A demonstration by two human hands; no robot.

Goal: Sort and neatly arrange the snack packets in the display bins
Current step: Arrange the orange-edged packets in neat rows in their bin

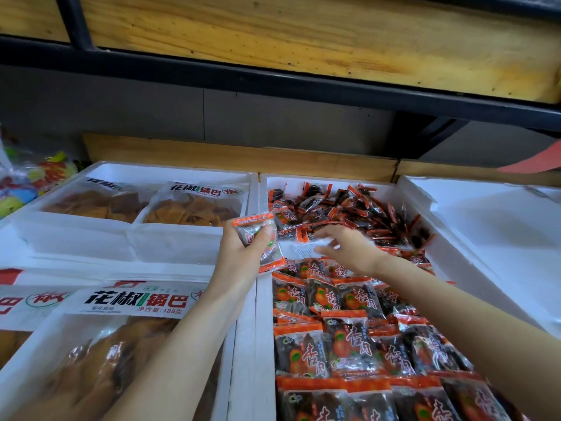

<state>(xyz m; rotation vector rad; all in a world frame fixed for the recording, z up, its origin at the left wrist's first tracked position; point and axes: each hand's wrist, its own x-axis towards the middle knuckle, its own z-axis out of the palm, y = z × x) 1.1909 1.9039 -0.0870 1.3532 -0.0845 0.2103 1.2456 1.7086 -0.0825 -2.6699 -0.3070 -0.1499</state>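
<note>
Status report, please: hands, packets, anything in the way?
Left hand grips a few orange packets. Right hand open, over the middle bin. Near rows neat, far pile loose. Nothing blocking.

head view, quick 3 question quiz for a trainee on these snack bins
1. True or false: the left hand holds snack packets.
2. In the middle bin, where is the loose pile? A) near end B) far end C) outside the bin
3. Fill in: the large bags lie in bins to the ___ of the middle bin.

Key: 1 true; 2 B; 3 left
</note>
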